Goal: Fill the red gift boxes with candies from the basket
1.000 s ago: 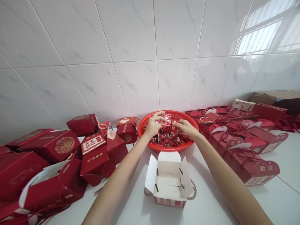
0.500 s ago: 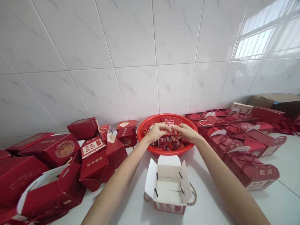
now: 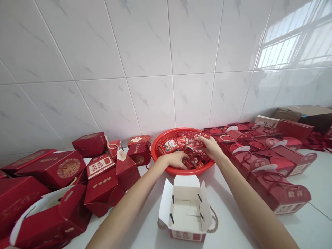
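Observation:
A red perforated plastic basket [image 3: 155,148] stands by the wall, filled with small wrapped snack packets [image 3: 169,145]. My left hand [image 3: 176,160] reaches into its near side, fingers curled down among the packets; what they close on is hidden. Over the basket's right side, my right hand [image 3: 211,147] grips a red packet with pale dots [image 3: 199,141] between thumb and fingers. Directly in front of the basket, an open gift box [image 3: 185,209] stands with its flaps up and its white inside showing. A rope handle [image 3: 214,221] hangs at its right side.
Red gift boxes [image 3: 52,166] are piled on the left of the white table [image 3: 145,221]. Rows of closed red boxes with handles [image 3: 280,186] line the right. A brown carton [image 3: 306,112] sits at the far right, against the tiled wall [image 3: 147,100].
My hands were together over the basket at a red packet. They have moved apart: the left went down into the packets, the right shifted slightly right with the dotted packet.

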`<state>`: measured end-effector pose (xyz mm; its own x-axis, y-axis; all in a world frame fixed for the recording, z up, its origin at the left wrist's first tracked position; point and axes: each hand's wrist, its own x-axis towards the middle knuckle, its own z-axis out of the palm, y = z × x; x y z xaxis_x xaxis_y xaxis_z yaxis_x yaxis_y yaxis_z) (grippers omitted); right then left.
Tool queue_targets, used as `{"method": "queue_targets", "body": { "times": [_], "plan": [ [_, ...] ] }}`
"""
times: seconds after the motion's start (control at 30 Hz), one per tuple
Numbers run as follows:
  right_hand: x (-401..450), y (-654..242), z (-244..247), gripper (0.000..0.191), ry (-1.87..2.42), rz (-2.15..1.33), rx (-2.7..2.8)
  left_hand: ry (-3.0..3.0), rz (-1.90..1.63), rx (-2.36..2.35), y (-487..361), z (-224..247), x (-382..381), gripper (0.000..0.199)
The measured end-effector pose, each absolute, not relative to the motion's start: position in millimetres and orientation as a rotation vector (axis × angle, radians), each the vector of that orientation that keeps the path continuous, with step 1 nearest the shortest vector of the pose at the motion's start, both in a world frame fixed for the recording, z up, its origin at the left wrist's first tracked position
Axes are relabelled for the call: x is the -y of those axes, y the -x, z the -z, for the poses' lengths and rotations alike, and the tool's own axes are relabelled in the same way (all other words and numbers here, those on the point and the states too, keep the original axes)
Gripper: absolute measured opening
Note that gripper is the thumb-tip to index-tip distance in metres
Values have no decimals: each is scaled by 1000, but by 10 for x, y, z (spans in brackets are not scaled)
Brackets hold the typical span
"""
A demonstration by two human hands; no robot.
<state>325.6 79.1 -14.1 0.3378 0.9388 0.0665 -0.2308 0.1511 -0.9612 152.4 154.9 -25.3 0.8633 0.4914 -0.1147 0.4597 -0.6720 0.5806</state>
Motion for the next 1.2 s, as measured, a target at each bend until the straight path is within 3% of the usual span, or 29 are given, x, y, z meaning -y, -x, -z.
{"method": "queue_targets", "body": {
  "times": [0.1,0.33,0.53,0.7,0.9,1.0,1.2],
  "plan": [
    [-792,-3266,156,10,1069,-1037,922,-2512,46,-690,-1545,220,-1500,42],
    [-805,-3259,153,5,1061,-1057,806,-2602,206,-819,-1613,167,-1474,30],
    [-804,-3240,153,7,1049,-1089,848,-2550,138,-730,-1576,243,-1499,37],
    [-799,-3232,158,11,1067,-1096,857,-2526,157,-751,-1611,239,-1508,27],
    [-798,-3236,163,9,1053,-1094,843,-2562,115,-737,-1607,204,-1495,30],
    [-799,-3238,152,7,1028,-1080,786,-2475,-68,-761,-1570,191,-1521,28],
    [-804,-3253,153,8,981,-1072,766,-2017,-916,-813,-1516,166,-1618,20]
  ]
}}
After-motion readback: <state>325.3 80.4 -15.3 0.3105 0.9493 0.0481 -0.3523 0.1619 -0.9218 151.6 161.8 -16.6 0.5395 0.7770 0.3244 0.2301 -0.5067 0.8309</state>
